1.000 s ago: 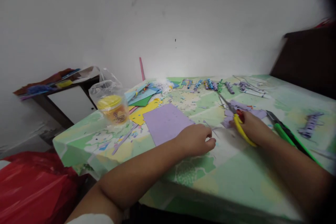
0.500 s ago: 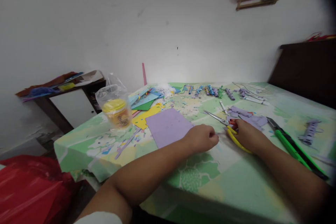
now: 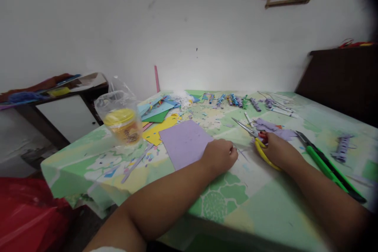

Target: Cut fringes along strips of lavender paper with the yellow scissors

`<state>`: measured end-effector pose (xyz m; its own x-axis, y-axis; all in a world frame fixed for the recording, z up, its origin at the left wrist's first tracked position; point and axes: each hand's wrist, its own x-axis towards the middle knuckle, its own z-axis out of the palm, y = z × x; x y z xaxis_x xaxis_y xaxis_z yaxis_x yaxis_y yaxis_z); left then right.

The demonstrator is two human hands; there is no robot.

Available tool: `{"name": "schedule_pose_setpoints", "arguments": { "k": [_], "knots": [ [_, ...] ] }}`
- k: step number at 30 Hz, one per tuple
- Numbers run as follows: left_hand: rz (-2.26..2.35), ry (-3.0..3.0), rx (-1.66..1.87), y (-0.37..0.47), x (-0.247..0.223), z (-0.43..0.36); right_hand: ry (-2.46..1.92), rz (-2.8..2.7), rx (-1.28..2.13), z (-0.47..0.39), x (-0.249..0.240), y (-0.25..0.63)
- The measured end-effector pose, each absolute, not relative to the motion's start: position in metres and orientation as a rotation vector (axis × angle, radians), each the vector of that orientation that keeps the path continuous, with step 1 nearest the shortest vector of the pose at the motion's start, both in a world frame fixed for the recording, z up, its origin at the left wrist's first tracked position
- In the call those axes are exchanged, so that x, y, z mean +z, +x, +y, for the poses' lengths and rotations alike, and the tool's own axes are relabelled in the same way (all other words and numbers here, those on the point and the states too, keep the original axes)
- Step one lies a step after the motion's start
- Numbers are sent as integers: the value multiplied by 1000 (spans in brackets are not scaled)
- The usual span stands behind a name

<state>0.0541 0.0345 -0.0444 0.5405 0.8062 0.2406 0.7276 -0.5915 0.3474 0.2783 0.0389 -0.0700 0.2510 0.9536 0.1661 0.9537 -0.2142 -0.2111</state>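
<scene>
My right hand (image 3: 279,149) grips yellow-and-red-handled scissors (image 3: 246,126), whose blades point away to the left. Its fingers are round the handles, just in front of purple paper scraps (image 3: 270,126). My left hand (image 3: 221,155) is closed in a loose fist by the right edge of a purple paper sheet (image 3: 183,141). A thin line shows near its fingertips, but what they hold, if anything, I cannot make out. To the right of my right hand lies a green-and-black utility knife (image 3: 327,165) with its tip pointing away.
A yellow-lidded tub in a clear bag (image 3: 122,124) stands at the left. Coloured sheets (image 3: 159,116), white string (image 3: 183,100) and paper bits lie behind. Curled paper rolls (image 3: 233,100) line the back, with markers (image 3: 282,111) beside them. Another purple roll (image 3: 342,147) is far right.
The view has shifted slightly, so most things sit a little further left. My left hand has turned a little and stays closed. The scissors remain in my right hand.
</scene>
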Motion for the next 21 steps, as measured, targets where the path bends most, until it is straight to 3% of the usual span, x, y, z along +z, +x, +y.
{"name": "schedule_pose_setpoints", "arguments": {
  "k": [21],
  "knots": [
    [1313,2538,481,52,-42,34,-2270,-1679,-60,51,-87,289]
  ]
}}
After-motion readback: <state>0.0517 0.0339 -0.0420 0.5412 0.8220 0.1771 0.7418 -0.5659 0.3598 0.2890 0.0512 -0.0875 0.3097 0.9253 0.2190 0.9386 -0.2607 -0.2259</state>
